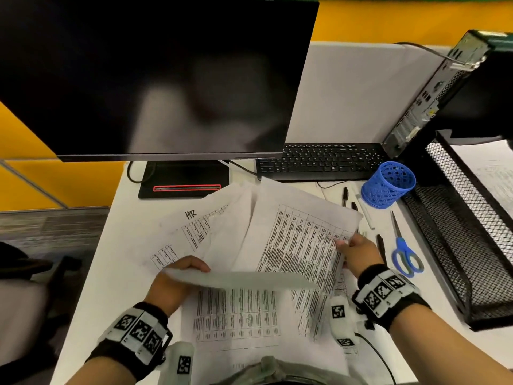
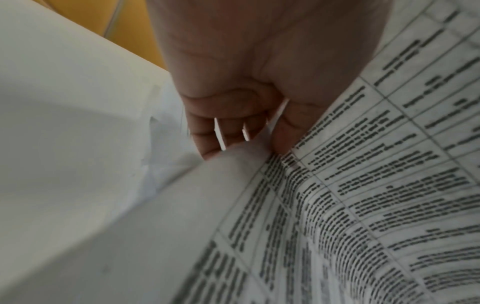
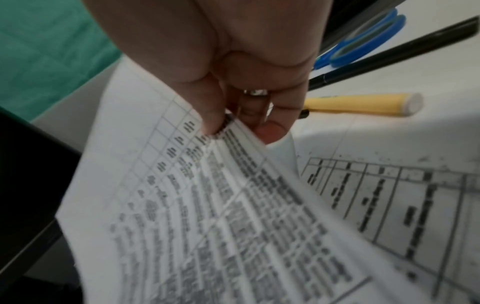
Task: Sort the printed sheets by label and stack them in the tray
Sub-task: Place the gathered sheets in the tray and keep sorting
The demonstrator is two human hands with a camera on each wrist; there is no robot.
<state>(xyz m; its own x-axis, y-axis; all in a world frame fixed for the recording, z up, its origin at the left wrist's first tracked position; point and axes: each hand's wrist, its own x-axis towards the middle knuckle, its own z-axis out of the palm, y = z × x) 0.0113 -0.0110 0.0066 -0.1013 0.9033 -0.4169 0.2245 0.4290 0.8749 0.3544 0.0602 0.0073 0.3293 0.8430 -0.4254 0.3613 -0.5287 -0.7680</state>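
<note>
Several printed table sheets lie fanned over the white desk (image 1: pixel 91 273); one at the left is hand-labelled "HR" (image 1: pixel 191 214). My left hand (image 1: pixel 194 266) pinches the edge of a lifted sheet (image 1: pixel 241 279), seen almost edge-on. In the left wrist view the curled fingers (image 2: pixel 215 131) and thumb clamp that printed sheet (image 2: pixel 363 185). My right hand (image 1: pixel 342 244) pinches the right edge of a raised printed sheet (image 1: pixel 299 237); the right wrist view shows thumb and fingers (image 3: pixel 270 131) closed on that paper (image 3: pixel 207 205). The black mesh tray (image 1: pixel 458 232) stands at the right, with paper on its upper tier (image 1: pixel 494 168).
A dark monitor (image 1: pixel 155 73) and a keyboard (image 1: pixel 319 162) stand behind the sheets. A blue mesh cup (image 1: pixel 388 184), black pens (image 1: pixel 345 195), a white marker (image 1: pixel 366 215) and blue scissors (image 1: pixel 405 254) lie between the papers and the tray. A computer case (image 1: pixel 433 90) stands at the back right.
</note>
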